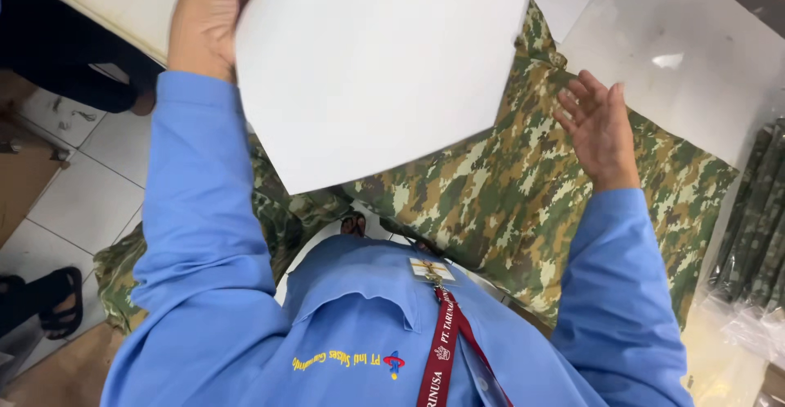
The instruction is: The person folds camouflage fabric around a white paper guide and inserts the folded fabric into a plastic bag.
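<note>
The left hand [208, 18] is gripping a stiff white sheet [376, 63] by its upper left edge, fingers curled over the rim, and is holding it raised above the camouflage garment [507, 202]. The right hand [599, 129] is lying open, fingers spread and holding nothing, flat on the garment just right of the sheet's right edge. The garment is spreading across the pale desk [695, 71], with part of it hanging off the near edge toward the tiled floor [74, 202]. Judging by this, the sheet is not yet lying on the garment, and no fold over it is showing, so laying it down and folding appear left to do. Right of the garment, bagged camouflage pieces [756, 227] are lying stacked.
</note>
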